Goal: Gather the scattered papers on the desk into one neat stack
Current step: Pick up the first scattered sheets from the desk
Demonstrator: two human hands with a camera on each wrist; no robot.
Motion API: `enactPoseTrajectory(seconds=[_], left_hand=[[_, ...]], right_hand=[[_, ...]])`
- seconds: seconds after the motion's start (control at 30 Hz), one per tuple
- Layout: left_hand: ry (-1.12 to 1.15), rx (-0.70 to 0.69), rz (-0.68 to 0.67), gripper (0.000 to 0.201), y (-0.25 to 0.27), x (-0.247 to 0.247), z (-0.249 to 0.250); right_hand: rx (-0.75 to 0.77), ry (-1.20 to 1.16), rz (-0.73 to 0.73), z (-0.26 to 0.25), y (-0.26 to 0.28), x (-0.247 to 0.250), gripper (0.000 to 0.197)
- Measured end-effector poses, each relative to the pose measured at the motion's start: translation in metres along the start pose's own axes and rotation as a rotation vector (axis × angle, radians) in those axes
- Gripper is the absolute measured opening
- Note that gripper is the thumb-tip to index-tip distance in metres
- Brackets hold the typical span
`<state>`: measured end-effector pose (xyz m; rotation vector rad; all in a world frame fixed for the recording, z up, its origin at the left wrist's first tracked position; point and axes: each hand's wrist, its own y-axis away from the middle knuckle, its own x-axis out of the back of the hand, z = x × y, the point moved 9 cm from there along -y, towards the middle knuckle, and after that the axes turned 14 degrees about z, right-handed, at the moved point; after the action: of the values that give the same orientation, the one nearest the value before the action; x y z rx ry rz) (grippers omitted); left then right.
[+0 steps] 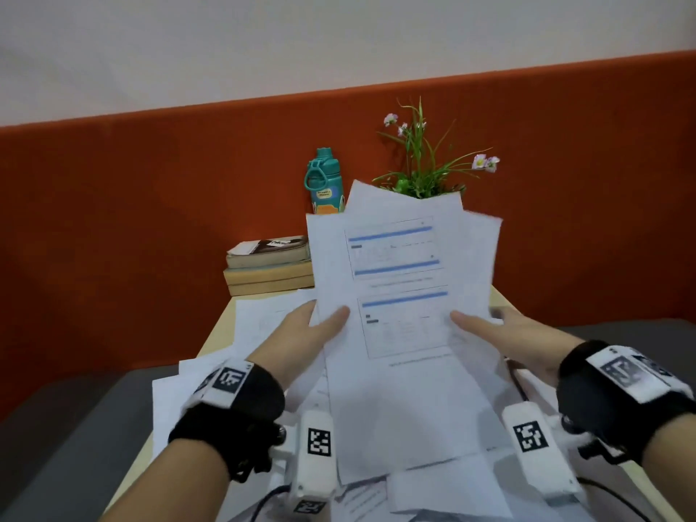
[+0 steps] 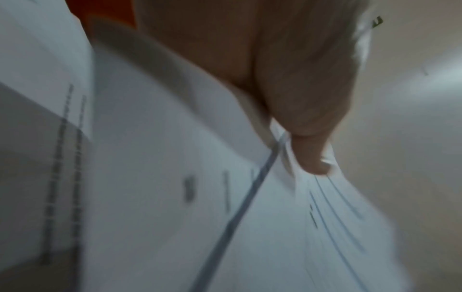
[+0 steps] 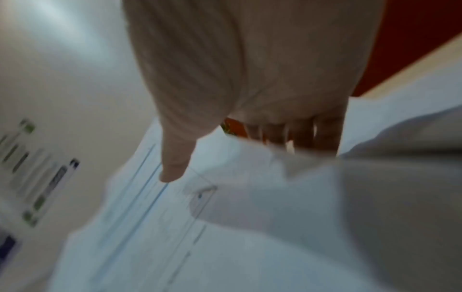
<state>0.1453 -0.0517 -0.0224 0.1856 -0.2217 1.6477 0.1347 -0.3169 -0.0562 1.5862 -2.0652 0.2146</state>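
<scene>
I hold a loose bundle of white printed papers (image 1: 399, 295) upright above the desk, its sheets fanned unevenly at the top. My left hand (image 1: 305, 329) grips the bundle's left edge, thumb on the front sheet. My right hand (image 1: 493, 329) grips the right edge the same way, thumb on the front. The blurred left wrist view shows my thumb (image 2: 310, 152) pressed on the papers (image 2: 225, 197). Blur also marks the right wrist view, where my thumb (image 3: 175, 166) lies on the front sheet (image 3: 200, 237) and my fingers (image 3: 300, 134) reach behind it. More loose sheets (image 1: 177, 401) lie on the desk below.
A teal water bottle (image 1: 324, 182), a potted plant with pink flowers (image 1: 425, 160) and a stack of books (image 1: 269, 265) stand at the back of the light wooden desk (image 1: 218, 329). An orange partition (image 1: 150, 220) rises behind.
</scene>
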Motion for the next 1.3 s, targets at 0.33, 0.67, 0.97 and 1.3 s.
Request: enactPoseTrajectory(seconds=[0.33, 0.67, 0.97, 1.3], left_hand=[[-0.530, 0.076, 0.245, 0.061, -0.003, 0.024, -0.022], [-1.092, 0.283, 0.111, 0.075, -0.023, 0.078, -0.082], [-0.838, 0.236, 0.163, 0.038, -0.029, 0.080, -0.067], [-0.386, -0.008, 0.421, 0.025, -0.025, 0.117, -0.009]], right_hand=[[0.096, -0.348, 0.097, -0.006, -0.005, 0.002, 0.026], [-0.140, -0.243, 0.171, 0.060, -0.034, 0.021, 0.019], [-0.189, -0.249, 0.149, 0.075, -0.040, 0.013, 0.026], [-0.067, -0.208, 0.262, 0.040, -0.020, 0.024, 0.033]])
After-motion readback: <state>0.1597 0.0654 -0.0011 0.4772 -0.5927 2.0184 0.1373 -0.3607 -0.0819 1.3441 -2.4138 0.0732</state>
